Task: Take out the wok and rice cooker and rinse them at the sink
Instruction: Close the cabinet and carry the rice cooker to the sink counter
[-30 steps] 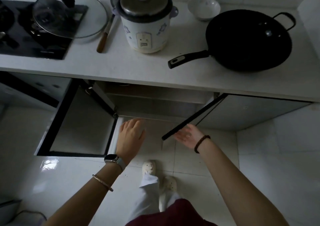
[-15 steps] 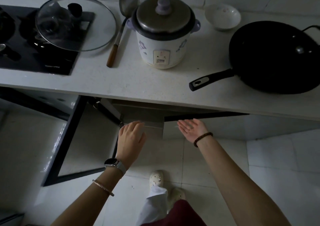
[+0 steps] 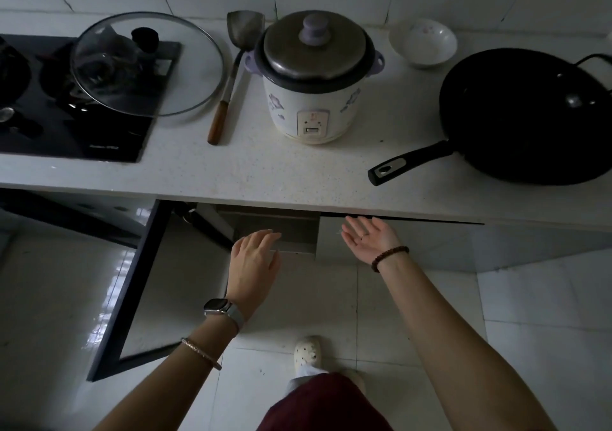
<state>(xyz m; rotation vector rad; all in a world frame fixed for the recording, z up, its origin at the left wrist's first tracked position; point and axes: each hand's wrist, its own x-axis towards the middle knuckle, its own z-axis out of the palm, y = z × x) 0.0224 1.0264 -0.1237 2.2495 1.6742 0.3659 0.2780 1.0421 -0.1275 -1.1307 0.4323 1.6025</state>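
Scanning counter (image 3: 265, 172), we spot glass lid (image 3: 149, 63) upper left, spatula (image 3: 231, 76) just beside rice cooker (image 3: 314, 79) top centre, bowl (image 3: 424, 41) behind. Wok (image 3: 530, 126) at right edge, handle diagonal, pointing lower left. Cabinet door (image 3: 155, 298) open lower left. Our left hand (image 3: 253, 258) and right hand (image 3: 371, 238) spread, holding nothing.

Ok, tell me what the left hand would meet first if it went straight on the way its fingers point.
Probably the grey panel under the counter, just beyond the left hand; depth is unclear, so the gap cannot be judged.

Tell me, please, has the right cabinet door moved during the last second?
Yes. The right cabinet door has swung shut, in under the countertop edge, while the left door stays open.
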